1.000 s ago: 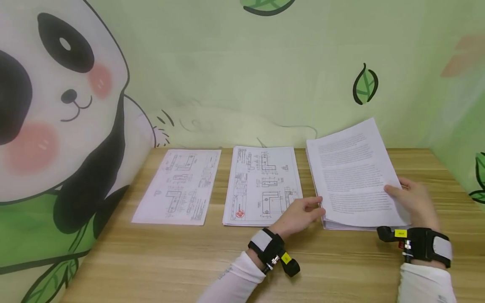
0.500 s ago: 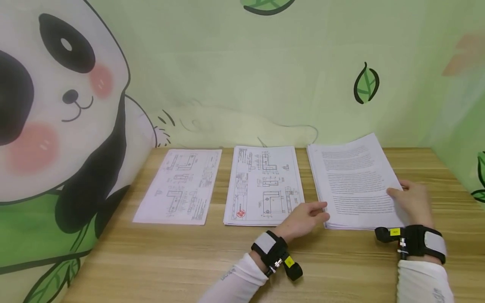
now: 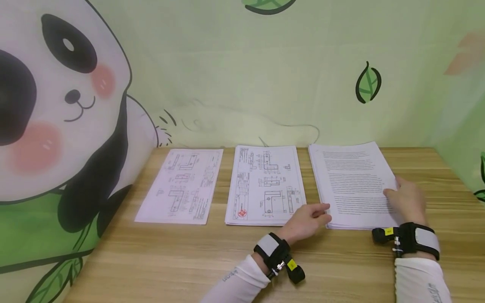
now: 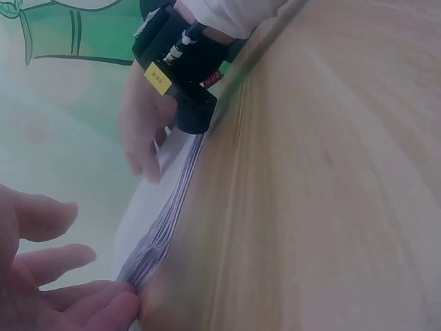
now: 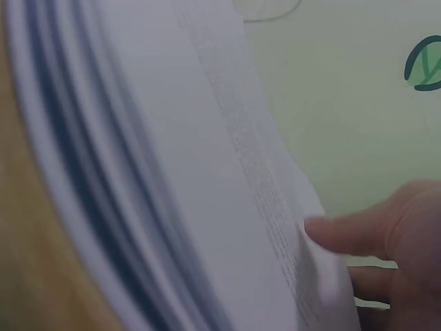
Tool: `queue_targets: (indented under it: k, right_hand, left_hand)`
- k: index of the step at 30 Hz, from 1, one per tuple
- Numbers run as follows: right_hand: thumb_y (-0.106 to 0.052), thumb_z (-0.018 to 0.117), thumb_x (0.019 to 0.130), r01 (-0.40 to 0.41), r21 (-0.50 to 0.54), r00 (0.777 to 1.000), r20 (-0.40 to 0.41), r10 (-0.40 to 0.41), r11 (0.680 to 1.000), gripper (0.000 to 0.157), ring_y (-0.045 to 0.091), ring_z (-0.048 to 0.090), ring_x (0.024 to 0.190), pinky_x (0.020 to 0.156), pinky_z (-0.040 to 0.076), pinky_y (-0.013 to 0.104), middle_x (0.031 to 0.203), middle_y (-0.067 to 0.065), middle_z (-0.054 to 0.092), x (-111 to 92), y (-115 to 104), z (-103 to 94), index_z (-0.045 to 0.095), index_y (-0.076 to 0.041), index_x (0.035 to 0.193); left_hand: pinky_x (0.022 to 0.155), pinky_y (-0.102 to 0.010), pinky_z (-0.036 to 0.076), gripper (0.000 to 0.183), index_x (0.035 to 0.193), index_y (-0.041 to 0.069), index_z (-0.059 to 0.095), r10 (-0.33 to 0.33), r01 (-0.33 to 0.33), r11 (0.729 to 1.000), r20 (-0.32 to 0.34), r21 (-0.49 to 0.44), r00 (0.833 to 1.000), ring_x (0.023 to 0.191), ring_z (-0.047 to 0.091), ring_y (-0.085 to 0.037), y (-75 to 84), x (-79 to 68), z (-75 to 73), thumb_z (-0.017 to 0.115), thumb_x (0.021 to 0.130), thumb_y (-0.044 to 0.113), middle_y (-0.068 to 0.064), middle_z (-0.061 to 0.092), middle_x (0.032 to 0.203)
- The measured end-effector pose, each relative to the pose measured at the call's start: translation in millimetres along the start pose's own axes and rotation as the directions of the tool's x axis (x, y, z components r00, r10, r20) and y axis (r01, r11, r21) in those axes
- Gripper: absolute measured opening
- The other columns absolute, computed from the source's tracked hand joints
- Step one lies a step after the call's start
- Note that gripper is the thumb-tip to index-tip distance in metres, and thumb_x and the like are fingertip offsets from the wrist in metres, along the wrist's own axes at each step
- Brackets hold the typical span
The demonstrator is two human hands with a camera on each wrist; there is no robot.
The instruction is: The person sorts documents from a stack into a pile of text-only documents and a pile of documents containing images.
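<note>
A stack of text-printed paper (image 3: 356,185) lies at the right of the table, its loose front edges showing in the left wrist view. My right hand (image 3: 407,200) holds the stack's right edge, thumb on the top page and fingers at the side; the right wrist view shows that thumb (image 5: 337,234) on the page and the sheets' edges slightly fanned. At the stack's front left corner, my left hand (image 3: 307,221) touches the side with extended fingertips (image 4: 120,307). Left of it lies a pile of technical drawings (image 3: 250,202) with a red round mark, partly behind my left hand.
Farther left on the wood-grain table (image 3: 170,261) lies another drawing sheet (image 3: 178,185), its print fainter. A green wall cloth (image 3: 235,84) with a panda picture (image 3: 94,139) stands right behind and along the left of the table.
The top sheets' raised back right corner has come down, and the stack's outline is more even. My right hand has shifted slightly left; my left hand has come slightly right and nearer the front.
</note>
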State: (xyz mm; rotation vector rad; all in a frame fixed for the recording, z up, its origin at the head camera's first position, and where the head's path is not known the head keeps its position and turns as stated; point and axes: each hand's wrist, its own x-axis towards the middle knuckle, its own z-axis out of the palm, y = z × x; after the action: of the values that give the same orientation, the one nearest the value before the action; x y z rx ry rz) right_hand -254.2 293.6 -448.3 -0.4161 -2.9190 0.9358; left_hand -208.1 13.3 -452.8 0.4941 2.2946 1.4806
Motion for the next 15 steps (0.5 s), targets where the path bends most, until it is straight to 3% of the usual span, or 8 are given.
queue_targets:
  k: [5, 9, 15]
  right_hand:
    - [-0.029, 0.050, 0.092, 0.100, -0.085, 0.993, 0.073, -0.094, 0.991, 0.075, 0.063, 0.036, 0.109, 0.083, 0.033, 0.068, 0.132, 0.048, 0.032, -0.1, -5.0, 3.2, 0.013, 0.008, 0.145]
    - [-0.033, 0.048, 0.092, 0.087, -0.051, 0.992, 0.096, -0.082, 0.995, 0.077, 0.060, 0.039, 0.106, 0.079, 0.035, 0.066, 0.133, 0.047, 0.032, -0.8, -7.8, 5.7, 0.008, 0.005, 0.147]
    - [-0.036, 0.045, 0.094, 0.053, 0.033, 0.995, 0.080, -0.056, 0.998, 0.078, 0.061, 0.028, 0.120, 0.093, 0.026, 0.072, 0.138, 0.045, 0.026, -1.0, -13.6, 6.4, 0.007, 0.007, 0.146]
  left_hand:
    - [0.093, -0.027, 0.050, 0.043, 0.132, 0.016, 0.054, -0.014, 0.013, 0.999, -0.014, -0.044, 1.000, 0.116, 0.056, -0.010, -0.2, -1.2, 0.3, 0.056, 0.091, 0.029, -0.007, 0.060, 0.130]
    - [0.092, -0.028, 0.051, 0.043, 0.132, 0.017, 0.054, -0.019, 0.017, 0.998, -0.025, -0.059, 1.000, 0.115, 0.057, -0.010, 0.6, -2.4, -0.7, 0.056, 0.091, 0.029, -0.006, 0.060, 0.130]
    - [0.087, -0.029, 0.051, 0.042, 0.132, 0.017, 0.053, 0.005, -0.009, 0.996, -0.044, -0.088, 0.999, 0.111, 0.058, -0.010, 3.7, -3.4, -10.3, 0.055, 0.092, 0.030, -0.006, 0.061, 0.128]
